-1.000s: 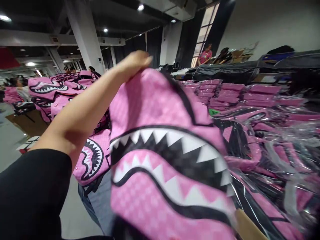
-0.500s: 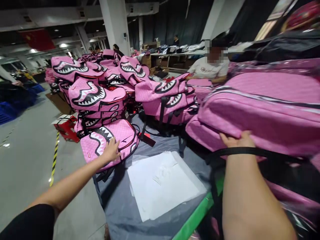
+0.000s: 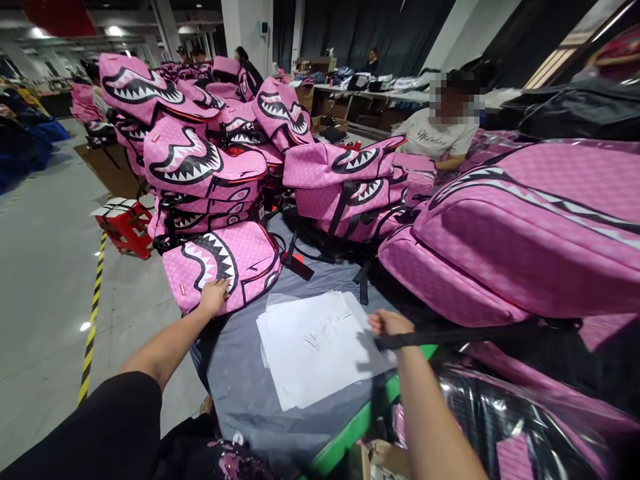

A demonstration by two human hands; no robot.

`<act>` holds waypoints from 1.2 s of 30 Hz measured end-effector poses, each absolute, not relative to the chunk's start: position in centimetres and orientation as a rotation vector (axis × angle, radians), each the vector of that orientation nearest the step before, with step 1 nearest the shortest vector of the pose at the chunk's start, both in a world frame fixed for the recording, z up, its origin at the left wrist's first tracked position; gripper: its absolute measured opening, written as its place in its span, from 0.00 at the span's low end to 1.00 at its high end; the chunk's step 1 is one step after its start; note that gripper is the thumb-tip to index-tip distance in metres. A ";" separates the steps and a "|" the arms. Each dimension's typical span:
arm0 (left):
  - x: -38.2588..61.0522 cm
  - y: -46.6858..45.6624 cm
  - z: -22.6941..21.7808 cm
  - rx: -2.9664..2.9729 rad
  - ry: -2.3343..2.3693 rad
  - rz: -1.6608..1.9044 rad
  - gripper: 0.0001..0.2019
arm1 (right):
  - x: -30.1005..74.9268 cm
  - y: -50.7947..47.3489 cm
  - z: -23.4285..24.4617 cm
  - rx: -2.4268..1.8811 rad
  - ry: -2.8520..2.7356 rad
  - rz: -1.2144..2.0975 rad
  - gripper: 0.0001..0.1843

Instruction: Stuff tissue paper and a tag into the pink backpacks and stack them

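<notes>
My left hand (image 3: 215, 297) lies on the front of a pink backpack (image 3: 175, 273) with a black-and-white shark mouth, fingers resting over the teeth. My right hand (image 3: 393, 323) is above the right edge of a stack of white sheets (image 3: 310, 363), its fingers curled in; whether they hold anything is hidden. A black strap (image 3: 480, 335) crosses at my right wrist and runs to the large pink backpack (image 3: 510, 247) on the right. That bag lies on its side, apart from my fingers.
Stacked pink shark backpacks (image 3: 185, 160) stand behind, with another pile (image 3: 345, 163) at centre. A green edge (image 3: 345, 437) borders the grey-covered table (image 3: 235, 393). Plastic-wrapped bags (image 3: 500, 400) lie at lower right. A red stool (image 3: 125, 227) stands on the left floor. A person (image 3: 440, 137) sits beyond.
My right hand has left the side of the large backpack and moved left and down to the papers, the strap at its wrist. My left hand has slid slightly left on the backpack.
</notes>
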State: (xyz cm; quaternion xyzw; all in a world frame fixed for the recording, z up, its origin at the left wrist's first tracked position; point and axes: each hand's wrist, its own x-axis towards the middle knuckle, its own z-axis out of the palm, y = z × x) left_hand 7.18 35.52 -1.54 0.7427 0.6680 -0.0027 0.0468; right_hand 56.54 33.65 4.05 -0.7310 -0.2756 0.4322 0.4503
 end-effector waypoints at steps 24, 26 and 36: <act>-13.5 28.7 -1.5 0.817 1.937 0.740 0.29 | 24.4 41.3 11.2 -2.151 -1.764 0.751 0.09; -14.6 29.9 -0.5 0.915 1.859 0.722 0.30 | 23.9 37.4 15.8 -1.799 -1.878 0.802 0.15; -8.3 45.0 6.6 1.527 1.595 0.615 0.33 | 21.5 29.1 18.7 -1.439 -1.078 0.820 0.16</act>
